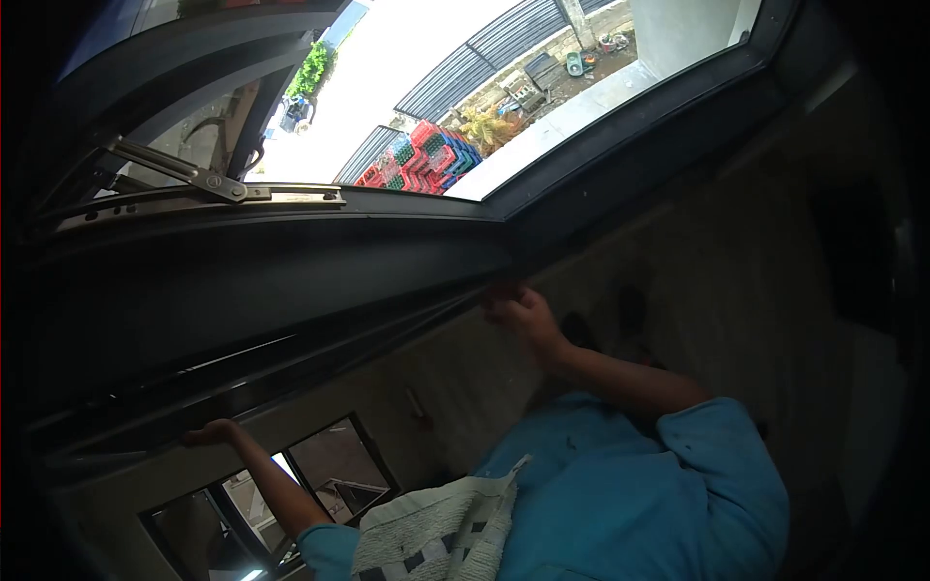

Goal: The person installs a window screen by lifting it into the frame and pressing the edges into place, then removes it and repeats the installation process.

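A dark window frame (291,281) stretches across the view. At its lower inner edge on the left is my left hand (213,433), fingers stretched out and apparently resting against the edge. My right hand (528,315) is by the inner edge near the frame's corner, its fingers closed. A small dark red patch (502,289) shows at those fingertips, too dim to name. Above, a metal hinge arm (194,174) joins the frame to the tilted-out window sash (194,44).
A pale woven towel (436,528) hangs over the blue shirt (620,494). Outside are stacked red, green and blue crates (426,160) and a slatted metal fence (484,58). Another window (281,494) shows at the lower left. The room side is dim.
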Motion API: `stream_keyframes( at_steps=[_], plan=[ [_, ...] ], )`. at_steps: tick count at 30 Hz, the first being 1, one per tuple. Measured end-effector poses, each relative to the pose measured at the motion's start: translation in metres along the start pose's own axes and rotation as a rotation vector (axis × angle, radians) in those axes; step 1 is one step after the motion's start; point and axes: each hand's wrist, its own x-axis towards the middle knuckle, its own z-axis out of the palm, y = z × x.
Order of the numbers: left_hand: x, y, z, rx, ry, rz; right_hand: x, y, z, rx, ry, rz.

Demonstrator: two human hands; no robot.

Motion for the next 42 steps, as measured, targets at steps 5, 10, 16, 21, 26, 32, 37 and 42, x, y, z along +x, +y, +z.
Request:
stream_keyframes(
  at_steps=[5, 10, 16, 21, 26, 32, 37, 42],
  plan=[
    [0.002, 0.026, -0.006, 0.029, -0.007, -0.04, 0.006, -0.006, -0.004, 0.058, 0.014, 0.105],
    [0.001, 0.021, -0.004, 0.076, 0.023, 0.062, 0.004, -0.013, -0.002, -0.022, -0.013, 0.088],
    [-0.002, -0.005, 0.007, 0.059, -0.015, 0.052, -0.003, -0.017, -0.003, -0.014, 0.032, 0.147],
    [-0.012, 0.036, -0.002, -0.338, 0.039, -0.164, -0.014, -0.017, 0.017, 0.022, -0.065, 0.062],
    [-0.024, 0.081, -0.015, -0.357, -0.058, -0.174, -0.016, -0.018, 0.013, 0.051, -0.11, 0.072],
    [-0.009, 0.117, -0.032, -0.348, 0.023, -0.243, -0.013, -0.017, 0.025, -0.024, -0.291, 0.072],
    [-0.004, 0.141, -0.061, -0.566, -0.064, -0.504, 0.037, -0.001, -0.061, -0.244, -0.618, 0.217],
    [-0.004, 0.142, -0.058, -0.75, -0.042, -0.548, -0.024, -0.005, 0.009, -0.584, -0.23, 0.232]
  ],
)
